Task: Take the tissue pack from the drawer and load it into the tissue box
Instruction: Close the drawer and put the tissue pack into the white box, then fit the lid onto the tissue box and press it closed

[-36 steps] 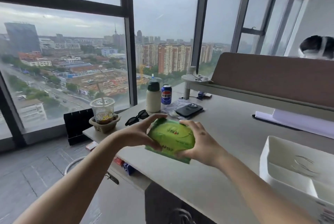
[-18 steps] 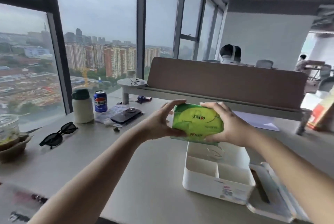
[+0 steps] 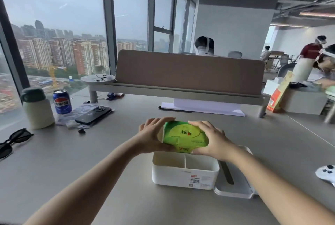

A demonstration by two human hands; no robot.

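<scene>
Stretching across the whole view, one grey desk (image 3: 90, 161) carries one white tissue box (image 3: 184, 175) near its middle, open on top, with its lid (image 3: 235, 186) lying flat just to the right. One tissue pack (image 3: 184, 136), bright green with a lighter oval print and red lettering, is held just above the box's far part, the left hand (image 3: 152, 137) and right hand (image 3: 210, 139) clasping its two ends. At the far left stand one flask (image 3: 37, 108), one blue can (image 3: 62, 101) and one black phone (image 3: 93, 115); one pair of sunglasses (image 3: 12, 140) lies nearer.
</scene>
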